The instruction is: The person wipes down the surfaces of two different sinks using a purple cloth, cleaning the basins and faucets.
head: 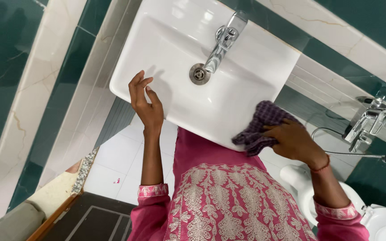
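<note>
A white wall-hung washbasin (170, 49) fills the upper middle, with a chrome tap (222, 42) over its metal drain (199, 73). My left hand (145, 103) rests on the basin's front left rim, fingers spread and holding nothing. My right hand (295, 140) presses a dark purple checked cloth (262, 127) against the basin's front right edge. Both sleeves are pink with pale embroidery.
Green and cream marble-look tiles (32, 89) cover the wall on the left. A white toilet (380, 221) stands at the lower right, with chrome wall taps (369, 120) and a hose above it. White floor tiles (121, 156) lie below the basin, a dark mat (94, 221) at the bottom left.
</note>
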